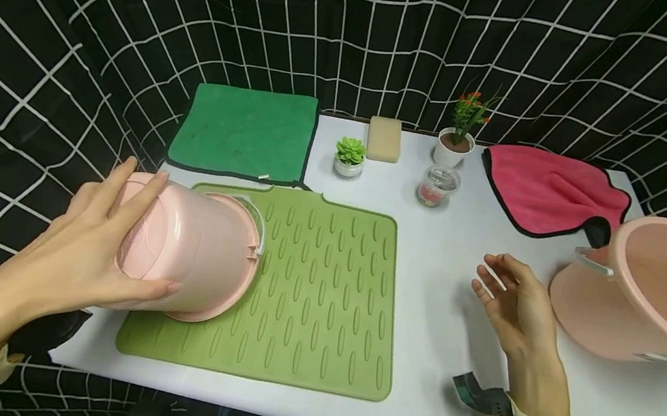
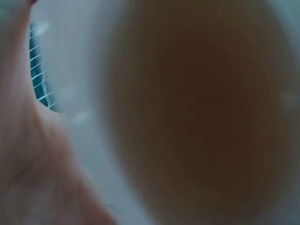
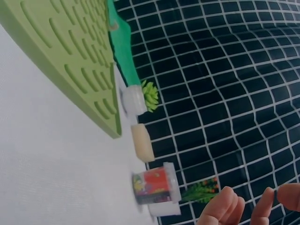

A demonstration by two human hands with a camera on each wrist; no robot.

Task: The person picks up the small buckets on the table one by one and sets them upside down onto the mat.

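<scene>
Pink bucket (image 1: 204, 255) tipped sideways over the green mat's (image 1: 323, 296) left side!
I've got left fingers (image 1: 141, 200) spread, gripping its base; right fingers (image 1: 520, 270) curl loosely, empty. Looks light, stiff, probably slick: I'd favour a wide base hold or the handle (image 1: 261, 244).

No legible text; coloured label (image 3: 153, 185) on small lidded tub (image 1: 437, 185) too small to read.

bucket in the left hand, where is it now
In the head view, the pink bucket is at left, sideways over the left part of the light-green mat.
</scene>
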